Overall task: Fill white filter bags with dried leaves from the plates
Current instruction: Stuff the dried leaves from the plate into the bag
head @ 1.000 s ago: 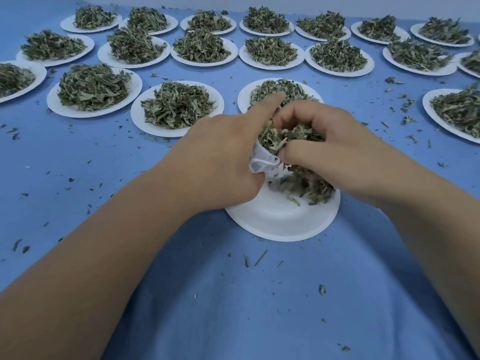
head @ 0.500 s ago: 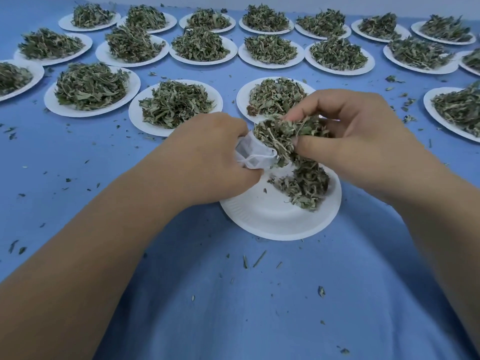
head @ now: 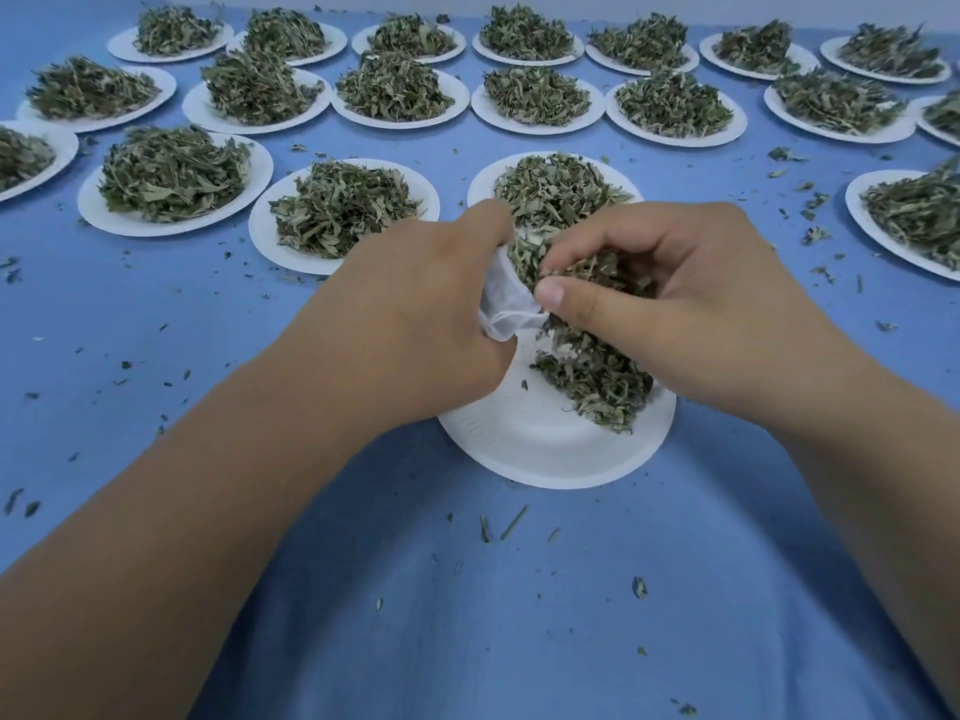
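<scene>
Head view, 2 bare hands over a work surface. The left hand is curled round a white filter bag and grips it, with the bag's mouth turned toward the right hand. The right hand's thumb and fingers are closed together on a clump of dried leaves, held at the bag's mouth and touching it.

Directly beneath both hands lies 1 white paper plate. A remaining heap of leaves sits under the right hand's palm side, and the plate's part nearest the wrists is bare.

The surface is a blue cloth, lightly creased below the wrists and strewn with loose leaf fragments on both sides of the forearms.

Beyond the fingertips, heaped plates stand in 3 rows, close together but not overlapping where visible. The nearest of them lies just past the knuckles.

At the far edge of the cloth, a pale strip of wall is all that shows of the room.
</scene>
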